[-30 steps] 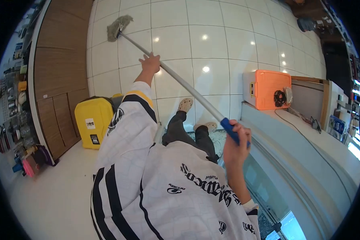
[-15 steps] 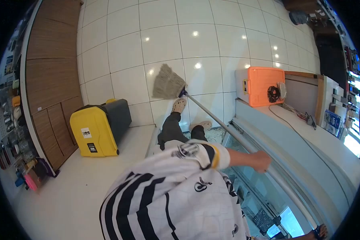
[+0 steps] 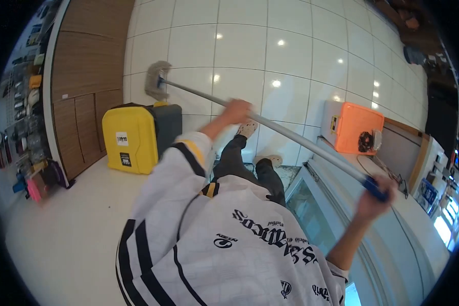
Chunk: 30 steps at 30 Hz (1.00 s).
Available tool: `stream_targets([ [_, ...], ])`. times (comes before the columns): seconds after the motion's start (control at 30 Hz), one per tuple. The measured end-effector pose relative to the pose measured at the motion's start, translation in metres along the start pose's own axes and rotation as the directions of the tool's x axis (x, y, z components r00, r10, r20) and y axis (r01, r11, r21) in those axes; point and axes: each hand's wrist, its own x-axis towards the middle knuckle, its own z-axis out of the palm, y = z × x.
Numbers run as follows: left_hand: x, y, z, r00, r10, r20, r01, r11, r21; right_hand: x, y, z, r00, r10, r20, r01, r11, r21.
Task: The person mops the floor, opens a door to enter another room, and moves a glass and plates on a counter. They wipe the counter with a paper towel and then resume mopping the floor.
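Note:
A long-handled mop slants across the middle of the view, its pale pole (image 3: 301,138) running from far left to near right. Its grey-beige string head (image 3: 158,81), slightly blurred, rests on the tiled floor close to the wooden cabinet. My left hand (image 3: 237,111) is closed round the pole about midway along. Wrapped round the blue grip at the pole's near end is my right hand (image 3: 377,198), smeared a little by motion. My feet, in tan clogs (image 3: 247,128), stand just beyond the pole.
A yellow and dark grey case (image 3: 130,138) stands on the white surface at left, before the wooden cabinet (image 3: 89,61). An orange box (image 3: 359,127) with a coiled black cable sits on the ledge at right. Below it is a glass-fronted case (image 3: 311,209).
The mop head has swept left and away, towards the cabinet. My left hand has moved left with the pole, and my right hand has come up from the lower right corner.

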Motion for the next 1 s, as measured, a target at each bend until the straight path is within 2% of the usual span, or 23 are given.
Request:
stream_targets([
  [0.03, -0.029, -0.055, -0.016, 0.996, -0.089, -0.014, 0.090, 0.977, 0.196, -0.018, 0.039, 0.030, 0.994, 0.019, 0.108, 0.008, 0.970, -0.241],
  [0.07, -0.057, -0.075, -0.057, 0.969, -0.244, 0.025, 0.226, 0.928, 0.294, -0.040, 0.070, 0.065, 0.954, 0.022, 0.298, 0.091, 0.929, -0.358],
  [0.1, -0.087, -0.117, -0.065, 0.946, -0.325, 0.000, 0.298, 0.867, 0.400, -0.055, 0.094, 0.077, 0.919, 0.205, 0.336, -0.158, 0.974, -0.162],
  [0.13, -0.108, -0.120, -0.078, 0.889, -0.443, -0.116, 0.444, 0.771, 0.456, -0.076, 0.117, 0.095, 0.888, 0.210, 0.409, -0.231, 0.973, 0.003],
  [0.17, -0.124, -0.114, -0.085, 0.808, -0.540, -0.234, 0.579, 0.654, 0.488, -0.089, 0.125, 0.103, 0.879, 0.223, 0.421, -0.240, 0.971, -0.012],
  [0.27, -0.105, -0.094, -0.061, 0.905, -0.420, -0.074, 0.419, 0.843, 0.337, -0.068, 0.091, 0.066, 0.897, 0.191, 0.398, -0.153, 0.980, -0.127],
  [0.33, -0.063, -0.050, 0.001, 0.950, -0.312, -0.023, 0.307, 0.919, 0.247, -0.051, 0.031, 0.010, 0.948, 0.239, 0.212, -0.170, 0.939, -0.300],
  [0.37, -0.046, -0.001, 0.015, 0.976, -0.219, 0.009, 0.215, 0.965, 0.148, -0.048, -0.007, -0.012, 0.978, 0.137, 0.159, -0.083, 0.948, -0.307],
  [0.4, -0.025, 0.067, 0.008, 0.966, -0.198, 0.165, 0.189, 0.980, 0.070, -0.046, -0.056, -0.056, 0.959, 0.189, 0.213, -0.157, 0.975, -0.159],
  [0.43, -0.011, 0.111, 0.031, 0.990, 0.005, 0.142, 0.008, 0.996, -0.094, -0.063, -0.112, -0.081, 0.990, 0.017, -0.143, -0.056, 0.960, -0.275],
  [0.47, -0.002, 0.172, 0.046, 0.990, 0.122, -0.065, -0.134, 0.958, -0.252, -0.073, -0.179, -0.109, 0.999, 0.003, -0.040, -0.008, 0.989, -0.149],
  [0.5, 0.009, 0.241, 0.026, 0.974, 0.158, 0.161, -0.111, 0.956, -0.270, -0.095, -0.250, -0.130, 0.994, -0.061, 0.088, 0.075, 0.983, -0.167],
  [0.53, 0.010, 0.291, 0.048, 0.969, 0.243, 0.043, -0.187, 0.835, -0.517, -0.117, -0.322, -0.151, 0.969, -0.124, 0.214, 0.161, 0.973, -0.165],
  [0.57, 0.015, 0.342, 0.042, 0.941, 0.319, 0.110, -0.210, 0.808, -0.551, -0.128, -0.305, -0.058, 0.699, -0.680, -0.221, 0.580, 0.719, -0.383],
  [0.6, 0.020, 0.380, 0.017, 0.880, 0.458, 0.127, -0.317, 0.765, -0.561, -0.145, -0.326, -0.043, 0.544, -0.838, -0.050, 0.604, 0.432, -0.669],
  [0.63, 0.029, 0.412, 0.013, 0.831, 0.519, 0.202, -0.341, 0.761, -0.551, -0.158, -0.342, -0.020, 0.646, -0.760, -0.077, 0.642, 0.595, -0.484],
  [0.73, 0.056, 0.482, 0.047, 0.693, 0.634, 0.343, -0.446, 0.751, -0.486, -0.172, -0.366, -0.030, 0.347, -0.921, -0.179, 0.592, 0.363, -0.719],
  [0.8, 0.058, 0.502, 0.070, 0.635, 0.664, 0.394, -0.496, 0.742, -0.450, -0.191, -0.394, -0.086, 0.432, -0.879, -0.203, 0.561, 0.438, -0.702],
  [0.83, 0.055, 0.507, 0.079, 0.622, 0.670, 0.404, -0.506, 0.738, -0.446, -0.223, -0.435, -0.155, 0.672, -0.730, -0.125, 0.574, 0.619, -0.536],
  [0.87, 0.052, 0.508, 0.088, 0.614, 0.672, 0.413, -0.511, 0.738, -0.441, -0.255, -0.476, -0.224, 0.854, -0.519, -0.036, 0.464, 0.792, -0.397],
  [0.9, 0.051, 0.500, 0.098, 0.607, 0.669, 0.428, -0.521, 0.742, -0.421, -0.242, -0.443, -0.211, 0.629, -0.719, -0.295, 0.504, 0.666, -0.550],
  [0.93, 0.049, 0.489, 0.107, 0.601, 0.664, 0.444, -0.528, 0.748, -0.403, -0.228, -0.408, -0.195, 0.305, -0.806, -0.507, 0.396, 0.591, -0.702],
  [1.0, 0.042, 0.457, 0.102, 0.588, 0.650, 0.481, -0.535, 0.759, -0.371, -0.253, -0.390, -0.251, 0.773, -0.499, -0.392, 0.396, 0.862, -0.317],
])
